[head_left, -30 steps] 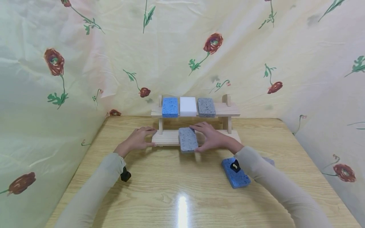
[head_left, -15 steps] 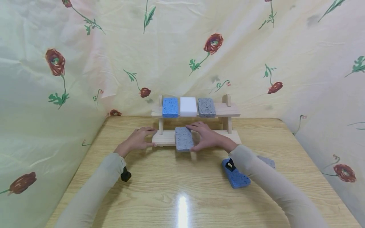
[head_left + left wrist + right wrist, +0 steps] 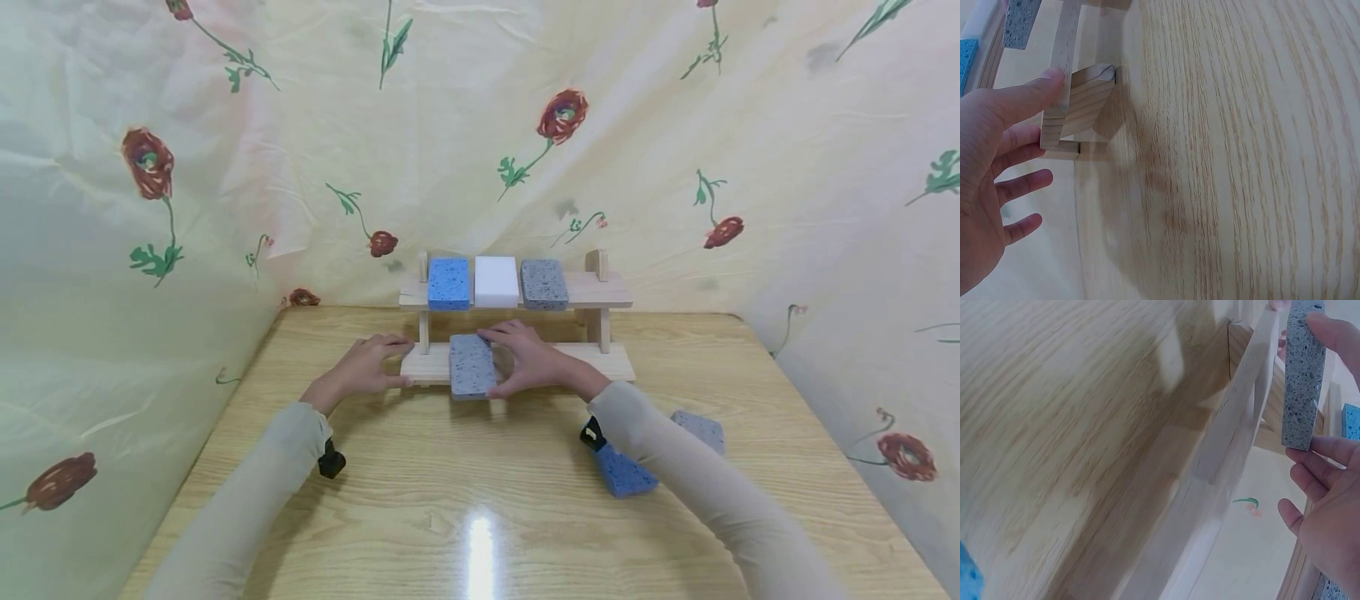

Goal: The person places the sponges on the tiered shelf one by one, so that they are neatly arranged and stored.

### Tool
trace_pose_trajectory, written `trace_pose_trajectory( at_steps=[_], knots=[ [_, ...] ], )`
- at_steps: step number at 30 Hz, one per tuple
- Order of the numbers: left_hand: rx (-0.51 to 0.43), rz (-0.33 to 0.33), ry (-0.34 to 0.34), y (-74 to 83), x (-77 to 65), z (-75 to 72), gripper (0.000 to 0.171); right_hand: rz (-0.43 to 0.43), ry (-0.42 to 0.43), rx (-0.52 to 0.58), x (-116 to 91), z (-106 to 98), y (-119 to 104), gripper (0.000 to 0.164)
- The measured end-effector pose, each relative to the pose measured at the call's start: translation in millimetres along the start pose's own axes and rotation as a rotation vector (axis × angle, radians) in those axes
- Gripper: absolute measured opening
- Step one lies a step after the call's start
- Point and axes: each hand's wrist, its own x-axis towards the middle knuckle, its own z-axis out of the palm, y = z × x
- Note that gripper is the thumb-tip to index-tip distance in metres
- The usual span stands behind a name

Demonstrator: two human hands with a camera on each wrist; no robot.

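1. Three speckled grey sponges [image 3: 472, 368] in all.
2. Two speckled blue sponges [image 3: 449, 284].
3. One white rectangular block [image 3: 496, 281].
4. One wooden rack [image 3: 604, 327] with two flat shelves [image 3: 597, 291].
5. One left hand [image 3: 363, 365] and one right hand [image 3: 532, 362].
6. Two long pale sleeves [image 3: 247, 500].
7. Two black wrist-worn devices [image 3: 331, 462].
8. One wood-grain table [image 3: 420, 500].

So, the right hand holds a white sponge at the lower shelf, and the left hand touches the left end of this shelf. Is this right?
Not quite: the right hand holds a speckled grey sponge, not a white one, as the right wrist view shows. It is at the lower shelf, and the left hand does touch that shelf's left end.
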Motion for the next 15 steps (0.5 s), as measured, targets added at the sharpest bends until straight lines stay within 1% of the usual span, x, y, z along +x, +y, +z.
trace_pose_trajectory(
  at_steps=[6,15],
  knots=[
    [0.013,-0.001,-0.003,0.2,0.4,0.5,0.073,-0.005,0.006,0.001,4.5,2.9,-1.6,0.111],
    [0.007,-0.004,-0.006,0.0,0.3,-0.4,0.073,-0.012,0.017,0.009,11.0,6.2,-4.4,0.111]
  ],
)
